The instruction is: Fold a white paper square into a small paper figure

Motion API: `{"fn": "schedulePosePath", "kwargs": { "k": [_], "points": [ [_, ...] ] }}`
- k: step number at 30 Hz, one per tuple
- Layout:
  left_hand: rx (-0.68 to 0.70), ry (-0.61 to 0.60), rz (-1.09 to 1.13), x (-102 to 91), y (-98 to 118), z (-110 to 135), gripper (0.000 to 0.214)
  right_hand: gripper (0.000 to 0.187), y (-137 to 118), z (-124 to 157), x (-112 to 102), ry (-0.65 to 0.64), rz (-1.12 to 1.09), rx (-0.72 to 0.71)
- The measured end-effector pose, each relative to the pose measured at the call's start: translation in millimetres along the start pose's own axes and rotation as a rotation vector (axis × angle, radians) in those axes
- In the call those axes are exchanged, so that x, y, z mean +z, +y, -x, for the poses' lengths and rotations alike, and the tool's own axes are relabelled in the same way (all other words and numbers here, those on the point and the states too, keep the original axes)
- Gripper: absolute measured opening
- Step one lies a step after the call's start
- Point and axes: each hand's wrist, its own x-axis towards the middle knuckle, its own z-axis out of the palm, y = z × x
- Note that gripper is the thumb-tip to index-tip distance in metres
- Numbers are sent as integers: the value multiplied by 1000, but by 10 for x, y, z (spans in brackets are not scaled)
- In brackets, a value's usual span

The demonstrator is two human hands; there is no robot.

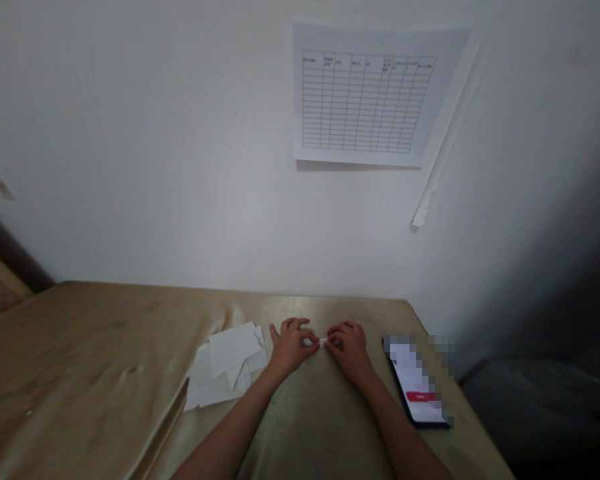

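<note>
L hand (291,343) & R hand (350,343) are close together over the worktop (305,420), thumb & fingertips of each pinched narrow on a small white piece (323,343), prob. paper. It sits in the short gap betw. them, approx. mid-worktop L to R, nr the far edge; most of it is hidden by fingers, so can't tell if any writing's on it. Other fingers of L hand are spread & raised; those of R hand are curled.

Just L of the L hand: loose white papers (235,353), overlapping at odd angles, some w/ ragged edges; sides facing up look plain. R of the R arm, well apart from the hand: phone (415,380), face up, dark rim, lying at a slant nr the worktop's R edge. Screen's lit, mostly pixelated; red button (420,397) low on it has pale lettering, too small to read.

Worktop has a tan, shiny cover, creased on the L side. Behind it, pale wall (180,167) w/ printed sheet (365,100) up on it, R of centre: ruled grid, header row of tiny characters (look Chinese, too blurred to read), rows below look blank. White strip (445,153) runs diagonally just R of the sheet.
</note>
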Motion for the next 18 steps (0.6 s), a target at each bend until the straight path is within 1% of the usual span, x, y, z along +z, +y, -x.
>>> {"fn": "schedulePosePath", "kwargs": {
  "k": [8,14,18],
  "points": [
    [-51,-38,-21,-13,22,-21,11,8,-34,-14,30,27,7,48],
    [-52,-14,-18,16,8,-28,8,7,-74,-6,33,66,19,95],
    [-51,6,-6,48,2,-40,6,8,-65,-20,42,50,16,116]
  ]
}}
